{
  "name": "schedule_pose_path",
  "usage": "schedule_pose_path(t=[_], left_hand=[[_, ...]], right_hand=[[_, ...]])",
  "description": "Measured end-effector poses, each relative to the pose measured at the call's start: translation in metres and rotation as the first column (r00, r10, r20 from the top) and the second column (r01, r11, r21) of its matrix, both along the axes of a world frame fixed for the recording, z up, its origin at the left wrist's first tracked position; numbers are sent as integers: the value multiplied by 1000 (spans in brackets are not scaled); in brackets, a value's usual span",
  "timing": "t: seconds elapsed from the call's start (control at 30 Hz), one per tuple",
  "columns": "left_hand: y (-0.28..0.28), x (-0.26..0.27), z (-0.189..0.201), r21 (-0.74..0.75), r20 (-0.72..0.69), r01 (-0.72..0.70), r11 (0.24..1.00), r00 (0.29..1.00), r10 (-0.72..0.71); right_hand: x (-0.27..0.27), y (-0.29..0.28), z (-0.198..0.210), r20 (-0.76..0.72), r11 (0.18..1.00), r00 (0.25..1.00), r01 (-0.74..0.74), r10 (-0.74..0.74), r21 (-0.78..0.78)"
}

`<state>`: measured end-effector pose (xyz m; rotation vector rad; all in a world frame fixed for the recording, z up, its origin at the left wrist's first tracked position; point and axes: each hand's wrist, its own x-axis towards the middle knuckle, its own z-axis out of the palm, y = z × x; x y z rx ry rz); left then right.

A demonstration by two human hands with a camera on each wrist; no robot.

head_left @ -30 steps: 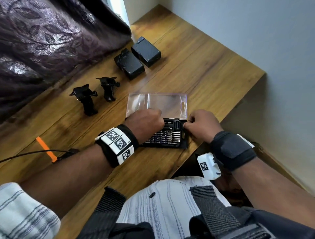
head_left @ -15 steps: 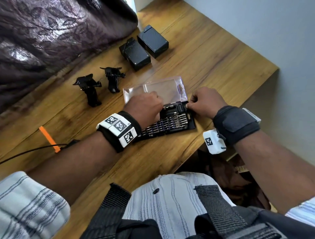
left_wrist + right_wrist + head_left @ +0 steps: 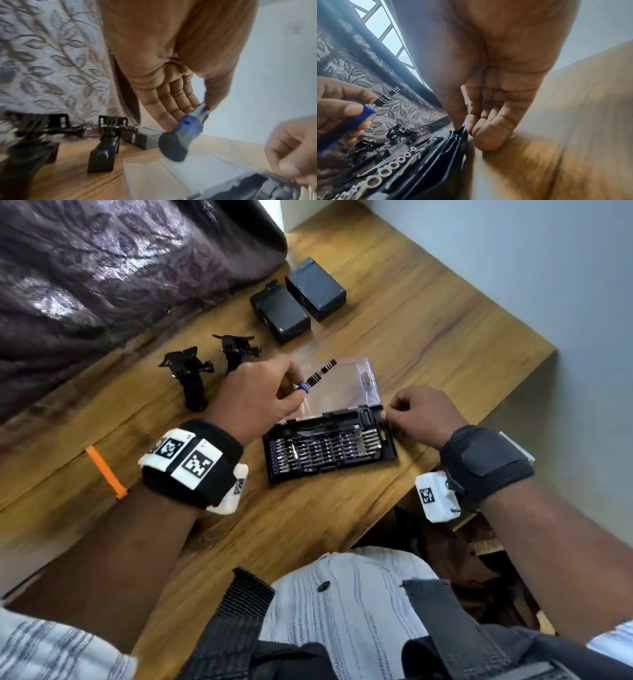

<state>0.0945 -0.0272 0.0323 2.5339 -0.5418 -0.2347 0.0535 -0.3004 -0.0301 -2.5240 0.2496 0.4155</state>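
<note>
Head view showed the left hand (image 3: pixel 257 398) pinching a blue-and-black screwdriver (image 3: pixel 318 375) near its blue collar, held above the clear lid (image 3: pixel 346 395) of the open bit case (image 3: pixel 329 455) — the right hand (image 3: pixel 421 416) pinched that case's right edge on the wooden table (image 3: pixel 428 313).

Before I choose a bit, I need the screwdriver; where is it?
Head view, left of centre: the left hand holds the screwdriver over the case's clear lid.

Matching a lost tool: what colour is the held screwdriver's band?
Blue; the screwdriver shows it clearest in the right wrist view.
</note>
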Motion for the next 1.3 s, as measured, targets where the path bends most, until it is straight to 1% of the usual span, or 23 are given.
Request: schedule_pose_path(t=[0.07, 0.1, 0.17, 0.23, 0.33, 0.43, 0.57, 0.67, 0.77, 0.9, 1.03, 1.13, 1.23, 1.3], left_hand=[[13, -7, 3, -158, -37, -122, 980, 992, 118], [17, -11, 1, -257, -96, -184, 949, 982, 165], [28, -18, -1, -439, -247, -321, 839, 941, 231], [37, -26, -4, -529, -336, -402, 748, 908, 250], [46, -40, -8, -555, -399, -470, 686, 874, 276], [55, -58, -19, -510, -444, -548, 664, 828, 342], [65, -75, -42, -355, -460, -655, 667, 744, 486], [67, -83, -51, -230, -400, -680, 696, 718, 569], [64, -89, -52, -98, -285, -693, 714, 707, 647], [58, -94, -52, 8, -219, -679, 734, 715, 664], [54, -96, -58, 96, -166, -666, 740, 722, 672], [52, -99, -62, 139, -137, -629, 765, 753, 644], [48, -101, -60, 225, -69, -571, 789, 799, 598], [45, -103, -55, 285, -16, -556, 781, 812, 584]], right_hand=[[-3, 0, -1, 1, 1000, 1000, -12, 12, -28], [-7, -2, -3, -10, 1000, 1000, -10, 9, -28], [-9, -1, -3, -23, 1000, 1000, -8, 8, -19], [-13, 1, -3, -19, 999, 1000, -11, 11, -47], [-13, 5, 0, -7, 995, 1000, -4, 3, -102], [-8, 9, -1, -21, 989, 1000, -14, 11, -148], [-2, 12, 4, -14, 979, 1000, -30, 28, -201], [2, 8, 8, 16, 976, 999, -31, 35, -214], [6, 0, 7, 32, 975, 998, -45, 54, -218], [4, -7, 9, 16, 981, 997, -66, 70, -184], [-3, -10, 8, 86, 995, 995, -43, 51, -94], [-11, -13, 8, 118, 1000, 993, -3, 4, -8], [-18, -13, 12, 147, 1000, 989, 11, -12, 12], [-22, -8, 12, 132, 1000, 991, -6, 3, 25]])
